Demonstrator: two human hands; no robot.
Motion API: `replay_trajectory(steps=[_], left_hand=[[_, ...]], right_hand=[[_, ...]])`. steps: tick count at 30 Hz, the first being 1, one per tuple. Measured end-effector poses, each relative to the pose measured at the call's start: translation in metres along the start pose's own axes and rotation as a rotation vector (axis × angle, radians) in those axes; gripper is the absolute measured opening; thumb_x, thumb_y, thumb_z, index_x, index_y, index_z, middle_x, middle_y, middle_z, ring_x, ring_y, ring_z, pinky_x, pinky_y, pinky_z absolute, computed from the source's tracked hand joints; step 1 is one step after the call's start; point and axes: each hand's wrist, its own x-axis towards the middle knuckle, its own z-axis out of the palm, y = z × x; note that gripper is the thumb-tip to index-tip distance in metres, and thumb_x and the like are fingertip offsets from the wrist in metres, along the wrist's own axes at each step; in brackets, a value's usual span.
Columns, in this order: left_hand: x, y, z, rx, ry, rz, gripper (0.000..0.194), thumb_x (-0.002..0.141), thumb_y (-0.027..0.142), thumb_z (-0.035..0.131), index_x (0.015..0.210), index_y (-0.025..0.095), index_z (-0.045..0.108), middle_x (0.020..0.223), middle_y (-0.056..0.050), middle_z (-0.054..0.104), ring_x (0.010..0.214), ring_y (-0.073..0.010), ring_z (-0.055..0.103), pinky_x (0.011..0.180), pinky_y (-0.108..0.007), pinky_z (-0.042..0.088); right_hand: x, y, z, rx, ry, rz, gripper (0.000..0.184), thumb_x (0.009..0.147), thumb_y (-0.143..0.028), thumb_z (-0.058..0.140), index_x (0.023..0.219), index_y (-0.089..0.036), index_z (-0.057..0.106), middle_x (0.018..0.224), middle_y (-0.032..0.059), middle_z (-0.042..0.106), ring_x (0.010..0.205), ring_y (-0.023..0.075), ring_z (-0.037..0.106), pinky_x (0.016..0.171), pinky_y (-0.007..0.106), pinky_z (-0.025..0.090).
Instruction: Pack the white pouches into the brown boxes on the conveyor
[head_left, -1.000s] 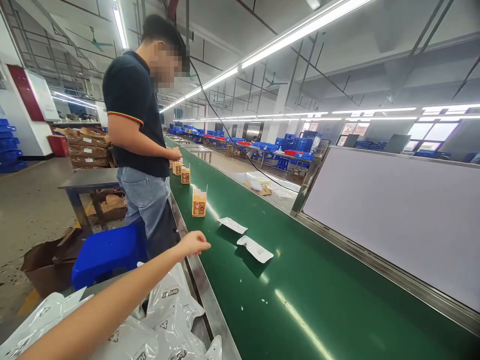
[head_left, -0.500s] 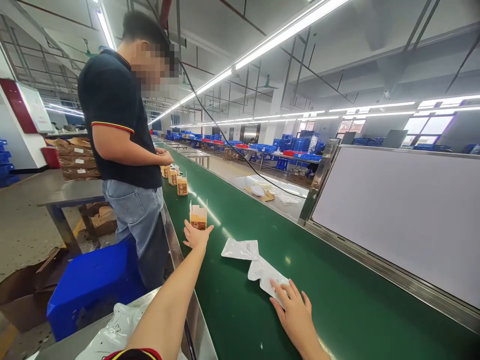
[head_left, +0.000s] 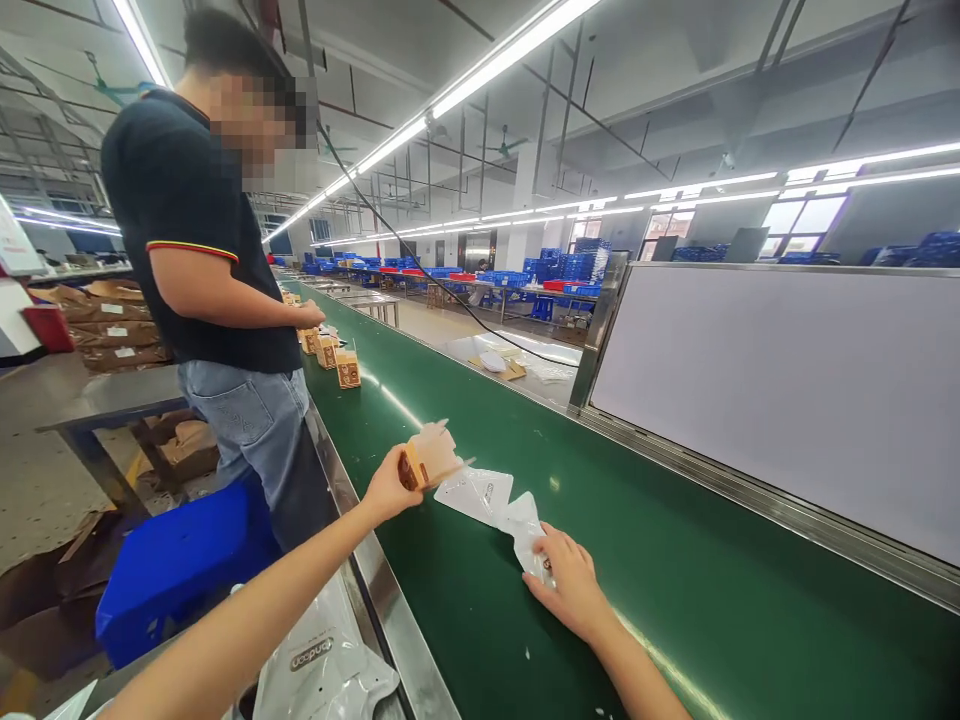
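Over the green conveyor belt (head_left: pixel 480 620), my left hand (head_left: pixel 388 487) grips a small orange-and-brown carton (head_left: pixel 429 460). The carton is tilted to the right with its white top flaps open. My right hand (head_left: pixel 571 582) has its thumb and fingers closed on a glossy white pouch (head_left: pixel 527 530), which is bent and partly raised. A second white pouch (head_left: pixel 474 496) lies on the belt between the carton and the held pouch, and the two pouches meet at their edges.
Several similar cartons (head_left: pixel 348 368) stand farther up the belt beside a co-worker (head_left: pixel 195 220). White printed bags (head_left: pixel 322 650) lie at lower left by the metal belt edge. A blue stool (head_left: pixel 187 560) stands left; a pale panel (head_left: pixel 772 400) borders the right side.
My left hand has taken hold of the carton, lifted and tipped it, and brought it nearer the pouches. My right hand has closed on the pouch and raised part of it. The view has shifted right.
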Motion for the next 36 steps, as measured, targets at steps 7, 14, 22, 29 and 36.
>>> replay_trajectory(steps=[7, 14, 22, 29, 36], left_hand=[[-0.096, 0.045, -0.017, -0.086, -0.31, 0.261, 0.07, 0.05, 0.003, 0.061, 0.117, 0.019, 0.044, 0.119, -0.005, 0.056, 0.111, -0.0231, 0.053, 0.095, -0.033, 0.045], [-0.146, 0.069, 0.0, -0.047, -0.386, 0.198, 0.068, 0.051, 0.003, 0.057, 0.115, 0.02, 0.045, 0.115, -0.004, 0.056, 0.107, -0.0222, 0.054, 0.092, -0.034, 0.045], [-0.185, 0.092, 0.035, 0.125, -0.458, 0.508, 0.074, 0.051, 0.004, 0.054, 0.122, 0.021, 0.042, 0.13, -0.008, 0.048, 0.122, -0.0247, 0.044, 0.106, -0.041, 0.038], [-0.209, 0.102, 0.067, 0.102, -0.502, 0.463, 0.072, 0.049, 0.008, 0.057, 0.119, 0.019, 0.044, 0.128, -0.012, 0.049, 0.12, -0.0276, 0.045, 0.107, -0.046, 0.038], [-0.223, 0.108, 0.113, 0.05, -0.836, 0.397, 0.086, 0.057, 0.029, 0.074, 0.134, 0.021, 0.037, 0.141, -0.014, 0.037, 0.129, -0.0328, 0.039, 0.111, -0.047, 0.035]], right_hand=[[-0.02, -0.022, -0.019, 0.228, 0.341, 0.235, 0.037, 0.076, -0.035, 0.049, 0.107, -0.017, 0.057, 0.101, 0.0106, 0.067, 0.089, 0.0254, 0.064, 0.079, 0.038, 0.051], [-0.103, -0.098, -0.128, 0.192, 0.682, -0.406, 0.02, 0.083, -0.011, 0.055, 0.095, -0.023, 0.065, 0.095, 0.0033, 0.064, 0.081, 0.0141, 0.059, 0.065, 0.024, 0.049], [-0.127, -0.125, -0.144, -0.066, -0.121, -0.485, 0.029, 0.076, -0.002, 0.049, 0.095, -0.021, 0.061, 0.092, 0.0034, 0.065, 0.082, 0.0167, 0.058, 0.072, 0.027, 0.049], [-0.146, -0.122, -0.145, 0.269, -0.406, -0.135, 0.076, 0.059, -0.022, 0.08, 0.128, -0.016, 0.047, 0.126, 0.0112, 0.054, 0.109, 0.0258, 0.054, 0.094, 0.037, 0.048], [-0.202, -0.053, -0.14, -0.152, 0.255, -0.239, 0.028, 0.082, -0.029, 0.055, 0.106, -0.039, 0.064, 0.091, -0.0015, 0.07, 0.073, 0.016, 0.066, 0.058, 0.022, 0.054]])
